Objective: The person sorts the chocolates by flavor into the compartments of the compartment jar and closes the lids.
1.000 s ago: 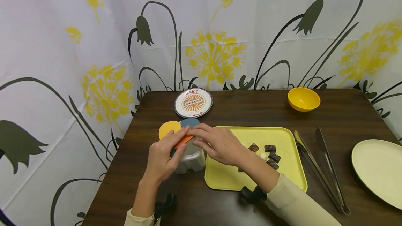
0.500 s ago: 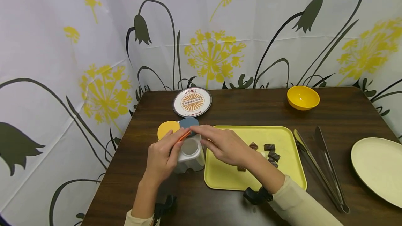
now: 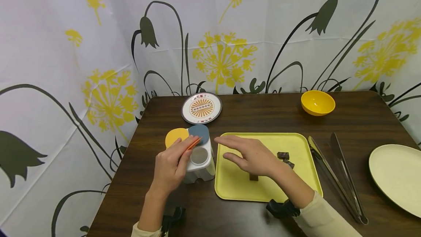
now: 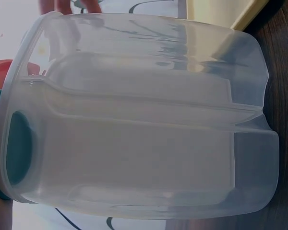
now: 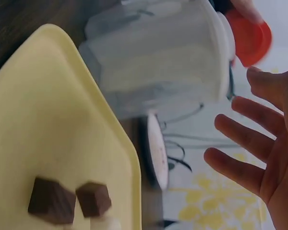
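Your left hand (image 3: 170, 162) pinches the lid (image 3: 194, 144) over the container (image 3: 204, 172), which stands beneath its fingertips. Your right hand (image 3: 253, 154), fingers spread wide, hovers apart from the lid, with the tray (image 3: 231, 187) below it.

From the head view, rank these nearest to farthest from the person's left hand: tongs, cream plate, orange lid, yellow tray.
1. Orange lid: in the left hand
2. Yellow tray: to that hand's right
3. Tongs: right of the tray
4. Cream plate: far right
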Available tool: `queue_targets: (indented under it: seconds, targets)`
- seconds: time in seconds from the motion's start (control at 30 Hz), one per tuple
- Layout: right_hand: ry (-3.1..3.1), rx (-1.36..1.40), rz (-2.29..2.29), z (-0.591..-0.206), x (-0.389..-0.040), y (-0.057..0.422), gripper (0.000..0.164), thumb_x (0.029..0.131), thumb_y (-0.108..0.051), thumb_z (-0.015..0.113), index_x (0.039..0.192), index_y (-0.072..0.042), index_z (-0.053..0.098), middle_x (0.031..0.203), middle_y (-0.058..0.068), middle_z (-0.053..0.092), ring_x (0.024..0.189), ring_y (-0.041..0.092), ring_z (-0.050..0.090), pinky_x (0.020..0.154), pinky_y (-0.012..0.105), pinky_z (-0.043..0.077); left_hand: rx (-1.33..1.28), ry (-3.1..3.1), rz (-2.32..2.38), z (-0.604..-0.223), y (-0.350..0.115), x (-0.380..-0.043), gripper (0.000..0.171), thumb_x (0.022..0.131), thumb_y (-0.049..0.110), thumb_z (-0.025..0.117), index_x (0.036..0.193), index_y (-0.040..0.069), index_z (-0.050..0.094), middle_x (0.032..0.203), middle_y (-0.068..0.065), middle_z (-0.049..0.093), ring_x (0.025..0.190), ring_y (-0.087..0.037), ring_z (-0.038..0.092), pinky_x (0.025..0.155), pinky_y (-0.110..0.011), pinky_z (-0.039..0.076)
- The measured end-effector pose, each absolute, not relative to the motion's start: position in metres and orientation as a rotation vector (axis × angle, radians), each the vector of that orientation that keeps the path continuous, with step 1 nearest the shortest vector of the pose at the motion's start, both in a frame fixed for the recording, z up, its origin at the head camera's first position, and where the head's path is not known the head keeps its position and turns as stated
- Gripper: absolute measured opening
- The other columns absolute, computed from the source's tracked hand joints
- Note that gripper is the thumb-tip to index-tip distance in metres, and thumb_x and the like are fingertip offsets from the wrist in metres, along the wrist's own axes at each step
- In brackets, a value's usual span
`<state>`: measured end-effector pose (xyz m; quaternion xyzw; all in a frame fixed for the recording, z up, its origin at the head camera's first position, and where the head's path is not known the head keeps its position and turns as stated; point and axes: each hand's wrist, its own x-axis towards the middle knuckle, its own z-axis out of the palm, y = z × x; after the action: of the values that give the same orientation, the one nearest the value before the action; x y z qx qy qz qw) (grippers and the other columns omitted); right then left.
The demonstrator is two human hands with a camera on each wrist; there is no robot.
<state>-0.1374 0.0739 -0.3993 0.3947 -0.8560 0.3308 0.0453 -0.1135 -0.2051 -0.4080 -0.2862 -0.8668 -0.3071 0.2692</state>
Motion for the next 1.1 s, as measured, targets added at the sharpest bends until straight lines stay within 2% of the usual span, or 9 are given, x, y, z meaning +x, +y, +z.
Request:
queue_targets:
  seconds: [0.03, 0.1, 0.23, 0.33, 0.4, 0.5, 0.6, 0.83, 1.1]
  targets:
    - [-2.633, 1.168, 1.021, -0.400, -0.136, 0.080, 0.046, 0.099, -0.035, 0.057, 0.145, -0.031, 0.049, 0.141, -0.011, 0.053, 0.109, 0.006, 0.061, 0.085, 0.034, 0.051, -0.770, -2.337, -0.831, -0.408, -0.205, -0.114, 0.037, 0.092, 0.013, 0.062, 0.129, 0.011, 0.066, 0.122, -0.003, 0.068, 0.112, -0.021, 0.065, 0.098, -0.050, 0.046]
    - [-2.663, 1.090, 1.044, -0.402, -0.134, 0.092, 0.046, 0.099, -0.036, 0.057, 0.144, -0.031, 0.050, 0.141, -0.011, 0.053, 0.111, 0.006, 0.060, 0.088, 0.037, 0.051, -0.769, -2.331, -0.831, -0.409, -0.205, -0.114, 0.038, 0.092, 0.013, 0.062, 0.129, 0.011, 0.066, 0.122, -0.003, 0.068, 0.112, -0.021, 0.065, 0.098, -0.050, 0.046]
    - [-2.717, 0.924, 1.095, -0.409, -0.127, 0.121, 0.047, 0.099, -0.036, 0.058, 0.144, -0.030, 0.051, 0.141, -0.008, 0.053, 0.096, 0.006, 0.063, 0.081, 0.038, 0.052, -0.769, -2.316, -0.830, -0.409, -0.204, -0.114, 0.039, 0.091, 0.012, 0.062, 0.130, 0.013, 0.066, 0.123, -0.001, 0.068, 0.113, -0.019, 0.064, 0.098, -0.050, 0.047]
    - [-2.735, 0.801, 1.083, -0.415, -0.119, 0.145, 0.048, 0.097, -0.033, 0.061, 0.144, -0.026, 0.051, 0.141, -0.005, 0.053, 0.099, 0.011, 0.063, 0.080, 0.039, 0.053, -0.768, -2.314, -0.826, -0.409, -0.204, -0.113, 0.038, 0.092, 0.013, 0.061, 0.130, 0.014, 0.065, 0.123, 0.000, 0.068, 0.113, -0.019, 0.064, 0.098, -0.050, 0.047]
    - [-2.742, 0.706, 1.052, -0.419, -0.113, 0.161, 0.049, 0.097, -0.031, 0.063, 0.144, -0.024, 0.051, 0.141, -0.003, 0.053, 0.103, 0.017, 0.063, 0.080, 0.043, 0.052, -0.765, -2.312, -0.827, -0.408, -0.204, -0.112, 0.038, 0.093, 0.014, 0.060, 0.130, 0.014, 0.066, 0.123, 0.000, 0.068, 0.113, -0.019, 0.064, 0.097, -0.050, 0.047]
    - [-2.738, 0.546, 0.969, -0.426, -0.102, 0.184, 0.051, 0.096, -0.030, 0.064, 0.144, -0.022, 0.051, 0.141, 0.003, 0.053, 0.122, 0.032, 0.055, 0.082, 0.055, 0.050, -0.761, -2.308, -0.829, -0.408, -0.204, -0.111, 0.037, 0.093, 0.014, 0.060, 0.129, 0.013, 0.066, 0.122, 0.000, 0.068, 0.112, -0.020, 0.065, 0.097, -0.050, 0.047]
    - [-2.713, 0.382, 0.880, -0.434, -0.089, 0.206, 0.054, 0.093, -0.027, 0.068, 0.144, -0.018, 0.051, 0.141, 0.010, 0.052, 0.125, 0.041, 0.049, 0.080, 0.064, 0.045, -0.761, -2.311, -0.835, -0.408, -0.204, -0.111, 0.037, 0.093, 0.014, 0.060, 0.129, 0.013, 0.066, 0.123, 0.000, 0.068, 0.113, -0.019, 0.064, 0.098, -0.049, 0.047]
    - [-2.613, 0.046, 0.698, -0.460, -0.065, 0.246, 0.069, 0.081, -0.013, 0.078, 0.143, -0.004, 0.049, 0.137, 0.029, 0.048, 0.115, 0.056, 0.045, 0.086, 0.071, 0.034, -0.762, -2.306, -0.838, -0.409, -0.204, -0.113, 0.036, 0.094, 0.016, 0.059, 0.129, 0.013, 0.066, 0.122, 0.000, 0.068, 0.113, -0.019, 0.064, 0.098, -0.049, 0.047]
    - [-2.835, -0.352, 0.731, -0.474, -0.049, 0.260, 0.086, 0.090, -0.035, 0.069, 0.152, 0.004, 0.024, 0.137, 0.039, 0.036, 0.115, 0.061, 0.038, 0.080, 0.073, 0.035, -0.778, -2.283, -0.842, -0.412, -0.203, -0.117, 0.036, 0.094, 0.015, 0.059, 0.129, 0.013, 0.066, 0.122, -0.001, 0.068, 0.112, -0.019, 0.065, 0.097, -0.051, 0.047]
